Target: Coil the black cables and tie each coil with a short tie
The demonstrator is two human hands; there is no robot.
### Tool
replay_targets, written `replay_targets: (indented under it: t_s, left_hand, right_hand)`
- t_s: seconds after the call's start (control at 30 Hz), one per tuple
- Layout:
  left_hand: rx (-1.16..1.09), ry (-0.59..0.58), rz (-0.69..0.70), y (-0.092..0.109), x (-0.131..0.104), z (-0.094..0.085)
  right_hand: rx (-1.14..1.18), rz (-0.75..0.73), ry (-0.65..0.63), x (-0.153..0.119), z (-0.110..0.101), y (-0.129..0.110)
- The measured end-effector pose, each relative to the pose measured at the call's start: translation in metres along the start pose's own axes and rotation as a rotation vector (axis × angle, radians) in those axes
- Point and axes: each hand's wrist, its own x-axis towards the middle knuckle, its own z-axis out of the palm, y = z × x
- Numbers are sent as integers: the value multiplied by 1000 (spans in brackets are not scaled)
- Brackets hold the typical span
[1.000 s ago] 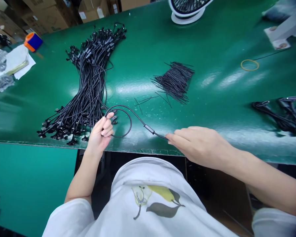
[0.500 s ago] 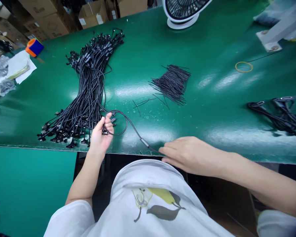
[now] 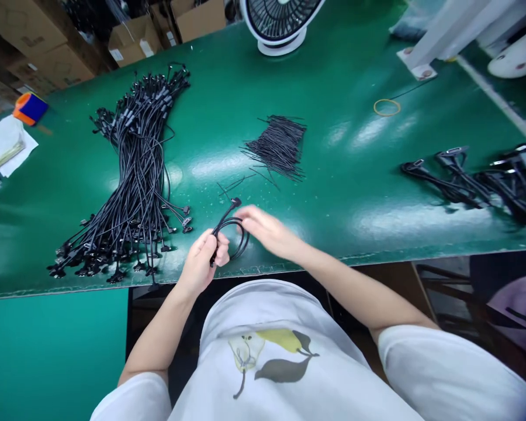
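Over green bench (image 3: 342, 193), left hand (image 3: 200, 260) grips looped black cable (image 3: 221, 223); right hand (image 3: 272, 235) touches its coil, grip unclear; loops formed, no tie visible.

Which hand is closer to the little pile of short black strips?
The right hand. It is below the pile of short black strips in the picture; the left hand is lower and farther left.

A slim black cable (image 3: 247, 240) is looping into a small, multi-turn coil just below the center of the frame. It is hanging over the near edge of the green bench (image 3: 342, 216), gripped at its left side by the left hand (image 3: 205, 252), its angled black plug (image 3: 235, 202) sticking up above the loops.
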Motion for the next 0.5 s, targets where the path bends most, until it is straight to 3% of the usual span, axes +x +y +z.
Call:
replay_targets:
  t_s: [0.07, 0.13, 0.23, 0.3, 0.4, 0.5]
  left_hand:
    - [-2, -20, -22, -11, 1, 4]
    - [52, -14, -9, -27, 2, 6]
    - [143, 120, 24, -48, 2, 2]
    - [144, 162, -37, -56, 2, -1]
    - [72, 94, -182, -57, -1, 2]
    - [-2, 7, -268, -52, -9, 11]
  right_hand:
    - [289, 152, -1, -5, 15, 12]
    - [560, 246, 78, -9, 26, 14]
    - [818, 326, 38, -11, 36, 6]
    - [850, 360, -7, -13, 39, 0]
    - [697, 345, 88, -17, 41, -7]
    - [595, 259, 102, -17, 39, -7]
